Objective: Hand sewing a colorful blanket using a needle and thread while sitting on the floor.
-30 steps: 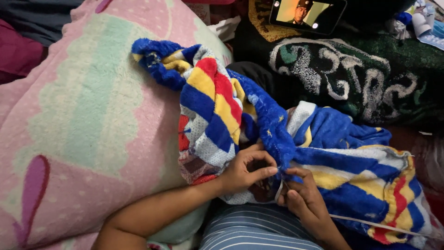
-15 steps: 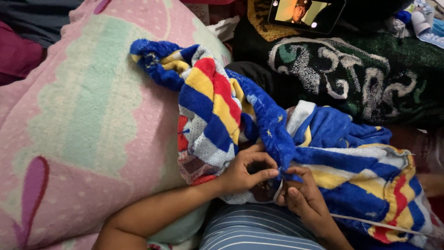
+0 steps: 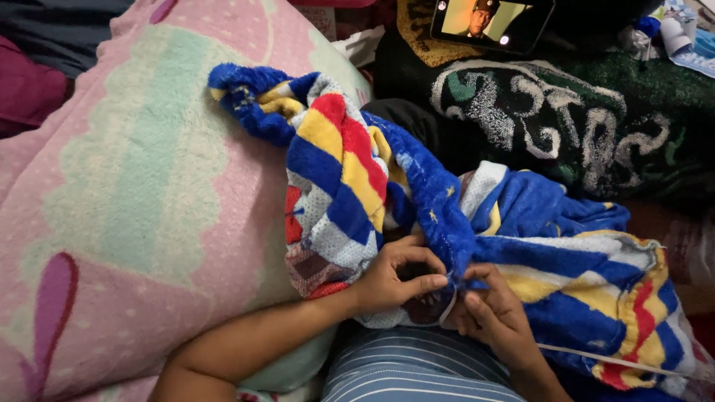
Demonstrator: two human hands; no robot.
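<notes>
Nearest, the left hand (image 3: 395,283) and right hand (image 3: 495,316) pinch a blue edge of the fluffy blue, yellow and red striped blanket (image 3: 447,208) between fingertips. It spreads rightward, against the left pink plush cushion (image 3: 126,186); farther back lies a dark phone (image 3: 491,22).

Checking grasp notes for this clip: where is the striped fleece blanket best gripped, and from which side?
Best at the folded blue edge of the blanket, right where the left hand and right hand pinch it. Come from the near side, by the lap: that ridge stands up, thin enough for a pinch grip.
</notes>
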